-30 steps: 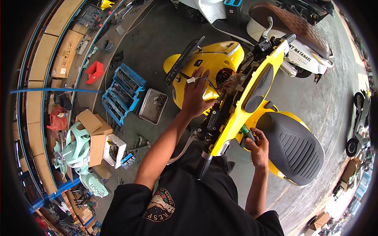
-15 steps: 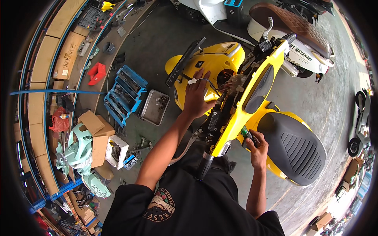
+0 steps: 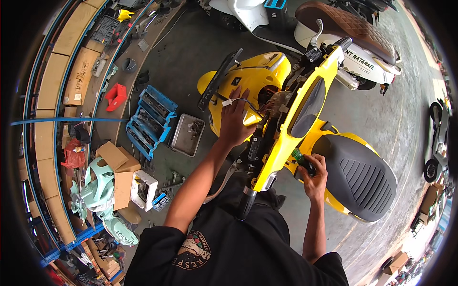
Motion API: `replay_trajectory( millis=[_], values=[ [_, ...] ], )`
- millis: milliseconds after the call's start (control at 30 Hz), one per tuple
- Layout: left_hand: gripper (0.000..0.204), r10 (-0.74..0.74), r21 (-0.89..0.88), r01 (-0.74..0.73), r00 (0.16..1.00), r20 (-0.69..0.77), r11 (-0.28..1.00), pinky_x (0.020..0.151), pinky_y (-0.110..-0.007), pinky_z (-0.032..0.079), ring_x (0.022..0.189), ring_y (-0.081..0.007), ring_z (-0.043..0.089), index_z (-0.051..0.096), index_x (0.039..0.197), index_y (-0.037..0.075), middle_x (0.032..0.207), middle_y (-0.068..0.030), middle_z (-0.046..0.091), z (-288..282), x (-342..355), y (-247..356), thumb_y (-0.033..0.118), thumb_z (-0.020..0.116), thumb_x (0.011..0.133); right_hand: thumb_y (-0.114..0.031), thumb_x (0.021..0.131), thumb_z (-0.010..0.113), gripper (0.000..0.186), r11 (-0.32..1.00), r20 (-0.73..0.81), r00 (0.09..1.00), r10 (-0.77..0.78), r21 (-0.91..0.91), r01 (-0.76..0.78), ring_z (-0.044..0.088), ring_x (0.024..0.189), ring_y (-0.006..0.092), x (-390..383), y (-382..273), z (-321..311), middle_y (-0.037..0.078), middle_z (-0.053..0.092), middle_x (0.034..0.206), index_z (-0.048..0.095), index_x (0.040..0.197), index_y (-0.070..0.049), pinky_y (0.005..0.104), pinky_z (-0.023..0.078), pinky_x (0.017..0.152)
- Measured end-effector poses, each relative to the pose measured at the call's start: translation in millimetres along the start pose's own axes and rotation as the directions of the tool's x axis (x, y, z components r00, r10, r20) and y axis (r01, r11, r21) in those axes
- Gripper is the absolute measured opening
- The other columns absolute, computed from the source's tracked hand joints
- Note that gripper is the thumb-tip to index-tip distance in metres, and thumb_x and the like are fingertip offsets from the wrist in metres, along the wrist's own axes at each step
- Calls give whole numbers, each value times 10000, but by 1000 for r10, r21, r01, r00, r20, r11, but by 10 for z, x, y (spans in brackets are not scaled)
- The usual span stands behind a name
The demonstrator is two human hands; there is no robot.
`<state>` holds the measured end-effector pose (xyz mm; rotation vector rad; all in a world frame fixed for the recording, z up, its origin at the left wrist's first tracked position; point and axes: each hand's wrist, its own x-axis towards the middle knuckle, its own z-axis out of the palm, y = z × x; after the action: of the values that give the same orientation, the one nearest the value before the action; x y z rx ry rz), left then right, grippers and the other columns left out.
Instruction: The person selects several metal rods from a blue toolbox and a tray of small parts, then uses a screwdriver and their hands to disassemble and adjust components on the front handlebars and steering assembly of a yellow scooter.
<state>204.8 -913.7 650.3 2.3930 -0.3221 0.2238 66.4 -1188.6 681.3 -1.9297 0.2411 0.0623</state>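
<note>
Left hand: the left hand (image 3: 234,125) lies on the yellow front panel (image 3: 257,64), fingers stretched out and slightly apart.
Connector: a white connector (image 3: 227,102) sits just beside those fingers, its dark wire crossing over them.
Right hand: the right hand (image 3: 315,175) has its fingers clamped on a green-and-black tool handle (image 3: 298,155).
Tool position: the green end is just beside the edge of the yellow handlebar cover (image 3: 276,161); whether it touches, I cannot tell.
Scooter: the yellow scooter's black seat (image 3: 358,176) is right of the right hand.
Left side floor: a blue toolbox (image 3: 164,101) stands open beside a metal tray (image 3: 182,142) holding small parts.
Beyond: a white scooter (image 3: 360,66) with a brown seat.
</note>
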Motion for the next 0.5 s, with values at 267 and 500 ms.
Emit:
replay_trajectory(
  millis=[267,500],
  values=[
    [963,57,5,-57,997,-44,998,1120,-458,295,1402,-359,321,350,1460,52,1521,-167,325,10,48,17,110,846,636,-230,977,610,336,932,-29,957,288,236,-274,576,625,112,-2,99,112,97,659,860,635,1124,70,242,504,554],
    [838,33,-31,-36,997,-76,999,1104,-443,329,1382,-349,363,422,1431,61,1496,-180,375,48,65,15,138,818,696,-139,894,704,242,977,-146,974,171,155,-148,649,774,179,-198,36,197,122,676,962,676,1066,28,290,542,668]
  ],
)
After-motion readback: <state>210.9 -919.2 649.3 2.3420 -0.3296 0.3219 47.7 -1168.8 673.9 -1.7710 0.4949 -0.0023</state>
